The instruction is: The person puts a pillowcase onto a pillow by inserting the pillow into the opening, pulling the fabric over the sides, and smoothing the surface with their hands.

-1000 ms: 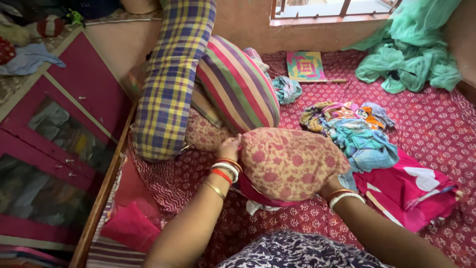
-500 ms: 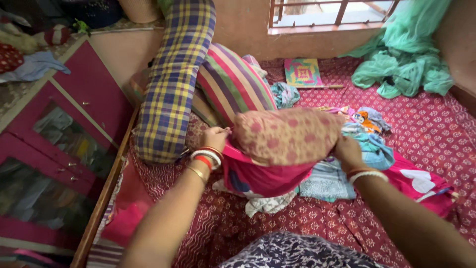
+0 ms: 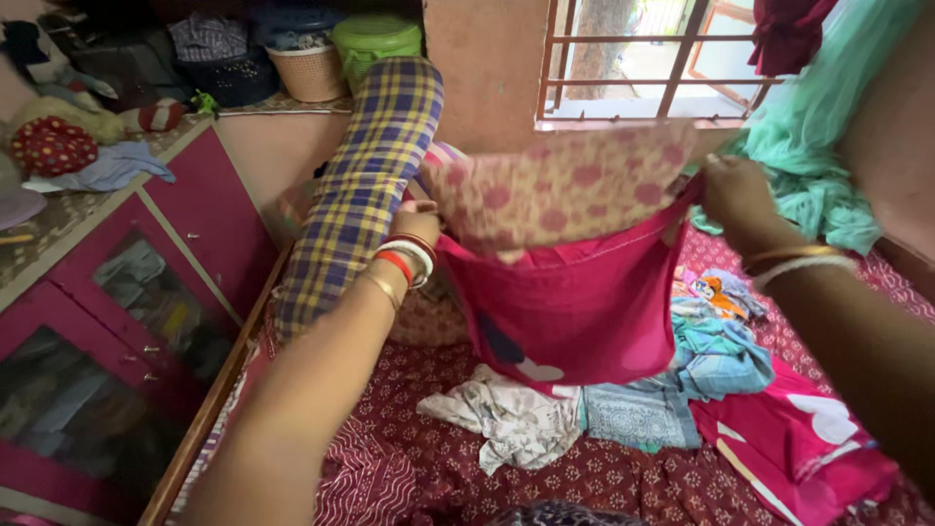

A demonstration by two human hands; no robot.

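Crumpled clothes [image 3: 545,414] litter the near maroon bedsheet [image 3: 838,248], above which the left hand [image 3: 417,222] and right hand [image 3: 738,195] pinch a floral pillow [image 3: 560,185] with its pink cover [image 3: 575,302] hanging, the checked bolster [image 3: 365,180] crowding left, window grille [image 3: 633,49] far.

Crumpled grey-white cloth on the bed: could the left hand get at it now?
Probably not at once: the left hand is gripping the raised pillow, whose pink cover hangs just behind the grey-white cloth.

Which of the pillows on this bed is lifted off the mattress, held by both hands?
The floral beige-and-pink pillow, gripped by the left hand and right hand, with a pink cloth hanging below. The checked bolster leans untouched beside it.
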